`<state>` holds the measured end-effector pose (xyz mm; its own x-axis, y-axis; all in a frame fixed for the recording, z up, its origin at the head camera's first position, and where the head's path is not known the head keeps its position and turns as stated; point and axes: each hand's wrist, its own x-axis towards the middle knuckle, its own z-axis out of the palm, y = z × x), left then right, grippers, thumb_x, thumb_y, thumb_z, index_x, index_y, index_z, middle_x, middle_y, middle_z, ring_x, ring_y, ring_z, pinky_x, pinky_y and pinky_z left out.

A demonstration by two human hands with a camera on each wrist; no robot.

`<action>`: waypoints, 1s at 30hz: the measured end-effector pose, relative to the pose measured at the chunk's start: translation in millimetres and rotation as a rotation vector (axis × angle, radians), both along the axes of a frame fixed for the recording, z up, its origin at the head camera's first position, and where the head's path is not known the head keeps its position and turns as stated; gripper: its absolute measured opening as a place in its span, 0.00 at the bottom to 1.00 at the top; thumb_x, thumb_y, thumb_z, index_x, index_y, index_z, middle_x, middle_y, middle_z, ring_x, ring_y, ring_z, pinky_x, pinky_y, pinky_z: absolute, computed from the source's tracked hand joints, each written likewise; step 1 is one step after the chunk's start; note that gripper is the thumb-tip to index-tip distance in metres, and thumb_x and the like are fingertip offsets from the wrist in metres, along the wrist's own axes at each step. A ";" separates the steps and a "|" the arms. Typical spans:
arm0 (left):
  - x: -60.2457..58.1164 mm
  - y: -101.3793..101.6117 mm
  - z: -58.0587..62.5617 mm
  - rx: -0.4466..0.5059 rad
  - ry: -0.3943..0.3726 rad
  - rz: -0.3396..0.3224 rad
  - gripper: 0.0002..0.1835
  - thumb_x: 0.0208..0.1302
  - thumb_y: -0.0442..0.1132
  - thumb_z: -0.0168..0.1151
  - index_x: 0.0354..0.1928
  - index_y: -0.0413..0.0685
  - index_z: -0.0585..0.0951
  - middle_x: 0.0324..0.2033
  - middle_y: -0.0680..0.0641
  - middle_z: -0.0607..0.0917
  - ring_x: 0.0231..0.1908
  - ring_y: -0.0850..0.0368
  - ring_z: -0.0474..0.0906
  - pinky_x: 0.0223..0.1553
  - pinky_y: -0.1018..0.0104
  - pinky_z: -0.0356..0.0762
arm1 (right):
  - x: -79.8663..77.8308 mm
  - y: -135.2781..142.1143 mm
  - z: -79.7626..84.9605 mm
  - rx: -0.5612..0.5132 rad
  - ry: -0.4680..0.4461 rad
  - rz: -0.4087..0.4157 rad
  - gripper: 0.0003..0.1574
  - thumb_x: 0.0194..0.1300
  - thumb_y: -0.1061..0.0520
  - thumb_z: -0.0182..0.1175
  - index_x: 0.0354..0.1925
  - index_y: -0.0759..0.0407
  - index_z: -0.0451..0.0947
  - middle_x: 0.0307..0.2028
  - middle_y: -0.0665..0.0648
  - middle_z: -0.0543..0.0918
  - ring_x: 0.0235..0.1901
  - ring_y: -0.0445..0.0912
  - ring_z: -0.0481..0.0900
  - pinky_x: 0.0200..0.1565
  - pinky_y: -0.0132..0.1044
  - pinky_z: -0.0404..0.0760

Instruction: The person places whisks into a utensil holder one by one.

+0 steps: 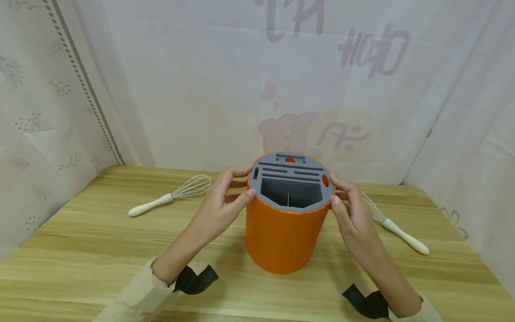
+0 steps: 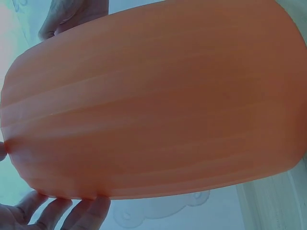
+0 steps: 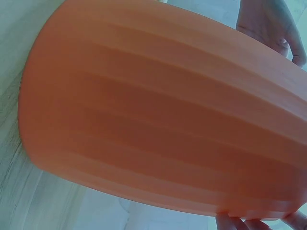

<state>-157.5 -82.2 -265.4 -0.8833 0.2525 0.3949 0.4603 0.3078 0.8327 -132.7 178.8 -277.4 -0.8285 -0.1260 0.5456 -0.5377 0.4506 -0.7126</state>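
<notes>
A round orange knife holder with a grey slotted top stands upright on the wooden table, in the middle of the head view. The top has narrow slots, small holes and one large compartment with a thin divider. My left hand grips the holder's upper left side, thumb near the rim. On the opposite side, my right hand holds the upper edge the same way. The holder's orange wall fills most of the left wrist view, with left fingers against it. Right fingers touch the wall in the right wrist view.
A whisk with a white handle lies left of the holder. Another whisk lies to the right, its wires partly hidden by my right hand. Printed white curtains hang behind and beside the wooden table.
</notes>
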 end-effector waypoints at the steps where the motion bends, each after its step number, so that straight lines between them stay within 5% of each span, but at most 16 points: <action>1: 0.9 -0.1 0.1 0.000 0.000 0.001 0.20 0.64 0.39 0.57 0.58 0.48 0.70 0.61 0.49 0.70 0.54 0.48 0.74 0.53 0.52 0.76 | 0.8 -0.1 0.0 -0.002 0.002 0.001 0.24 0.71 0.62 0.43 0.63 0.64 0.61 0.58 0.58 0.69 0.45 0.39 0.71 0.46 0.18 0.75; 30: 15.9 -1.8 -2.3 0.013 0.065 -0.027 0.19 0.62 0.35 0.58 0.55 0.45 0.69 0.59 0.47 0.70 0.52 0.49 0.74 0.51 0.50 0.77 | 21.9 -3.4 -0.5 -0.025 0.018 0.005 0.25 0.70 0.65 0.41 0.64 0.60 0.60 0.54 0.47 0.67 0.47 0.40 0.70 0.45 0.20 0.71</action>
<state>-141.6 -84.0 -267.7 -0.8485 0.2704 0.4549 0.5218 0.2836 0.8046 -110.9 175.4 -277.9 -0.8179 -0.1157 0.5637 -0.5528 0.4300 -0.7138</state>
